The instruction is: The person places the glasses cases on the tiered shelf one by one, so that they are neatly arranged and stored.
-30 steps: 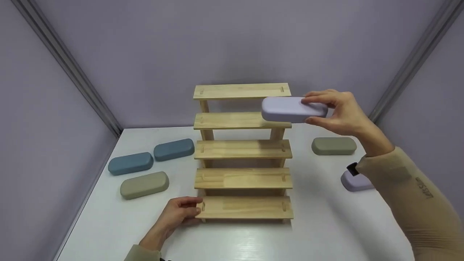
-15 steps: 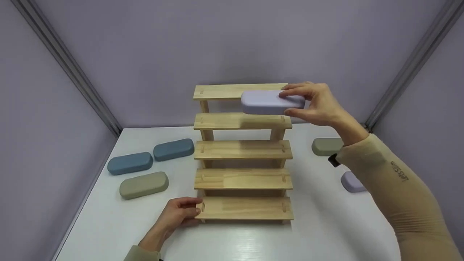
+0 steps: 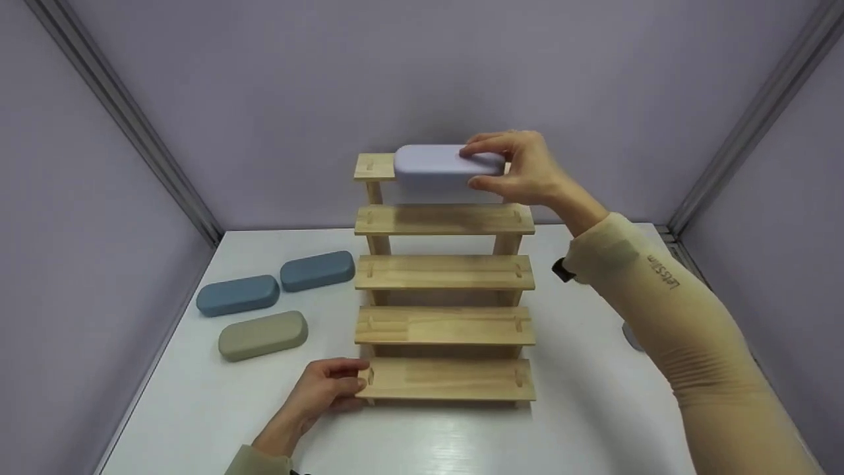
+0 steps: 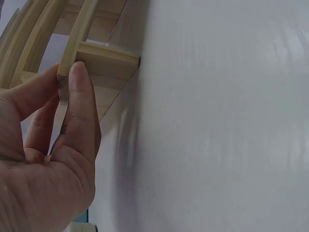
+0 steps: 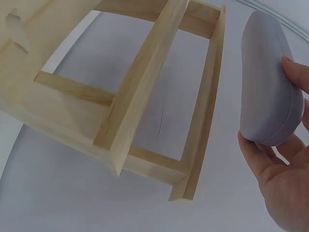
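Note:
In the head view, a wooden rack (image 3: 445, 272) with several stepped shelves stands in the middle of a white table. My right hand (image 3: 524, 170) grips the right end of a lavender glasses case (image 3: 428, 161), thumb on the near side and fingers over the top. From the head the case overlaps the top shelf (image 3: 374, 167); the right wrist view shows this glasses case (image 5: 268, 79) apart from the rack. At the lowest shelf (image 3: 455, 379), my left hand (image 3: 318, 389) pinches the left end. The left wrist view shows the thumb and fingers on that wooden edge.
Left of the rack lie two blue glasses cases (image 3: 237, 295) and an olive one (image 3: 264, 335). Another case (image 3: 632, 338) at the right is mostly hidden by my right sleeve (image 3: 686, 316). Pale walls (image 3: 422, 66) enclose the table at the back and sides.
My right hand has carried the lavender glasses case left and farther back, from right of the rack to in front of the top shelf. The left hand stays on the lowest shelf.

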`<state>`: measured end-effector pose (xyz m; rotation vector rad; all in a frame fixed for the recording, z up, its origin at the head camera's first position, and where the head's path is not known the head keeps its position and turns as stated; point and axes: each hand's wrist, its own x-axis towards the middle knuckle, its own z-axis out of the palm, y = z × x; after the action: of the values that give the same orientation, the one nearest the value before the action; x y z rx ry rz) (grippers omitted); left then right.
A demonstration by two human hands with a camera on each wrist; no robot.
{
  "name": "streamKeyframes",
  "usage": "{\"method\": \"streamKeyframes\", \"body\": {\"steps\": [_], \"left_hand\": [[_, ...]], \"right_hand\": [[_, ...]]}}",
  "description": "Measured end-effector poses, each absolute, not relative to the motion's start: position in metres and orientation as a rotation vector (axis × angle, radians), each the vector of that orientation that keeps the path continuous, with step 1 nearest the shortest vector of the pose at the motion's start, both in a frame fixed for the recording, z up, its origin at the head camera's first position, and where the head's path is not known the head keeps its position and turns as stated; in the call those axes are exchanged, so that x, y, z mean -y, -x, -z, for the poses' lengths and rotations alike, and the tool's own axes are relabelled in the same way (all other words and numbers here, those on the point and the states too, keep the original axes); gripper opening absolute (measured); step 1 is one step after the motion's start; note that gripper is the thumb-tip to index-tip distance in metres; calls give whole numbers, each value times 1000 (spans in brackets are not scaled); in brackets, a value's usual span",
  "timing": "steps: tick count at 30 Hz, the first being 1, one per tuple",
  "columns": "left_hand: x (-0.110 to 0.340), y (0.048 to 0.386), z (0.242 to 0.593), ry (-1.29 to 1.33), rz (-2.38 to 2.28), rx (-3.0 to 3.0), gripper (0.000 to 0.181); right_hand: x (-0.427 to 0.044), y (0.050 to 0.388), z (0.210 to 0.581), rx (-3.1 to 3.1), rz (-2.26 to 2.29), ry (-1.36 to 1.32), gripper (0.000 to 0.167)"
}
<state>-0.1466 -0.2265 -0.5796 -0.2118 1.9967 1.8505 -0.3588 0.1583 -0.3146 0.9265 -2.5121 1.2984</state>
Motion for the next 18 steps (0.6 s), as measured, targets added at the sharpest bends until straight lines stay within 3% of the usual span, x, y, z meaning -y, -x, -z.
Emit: {"method": "streamKeyframes", "body": {"steps": [18], "left_hand": [[221, 144, 574, 209, -1832, -2016, 47]], "right_hand": [[-92, 403, 313, 2624, -1302, -867, 46]]}}
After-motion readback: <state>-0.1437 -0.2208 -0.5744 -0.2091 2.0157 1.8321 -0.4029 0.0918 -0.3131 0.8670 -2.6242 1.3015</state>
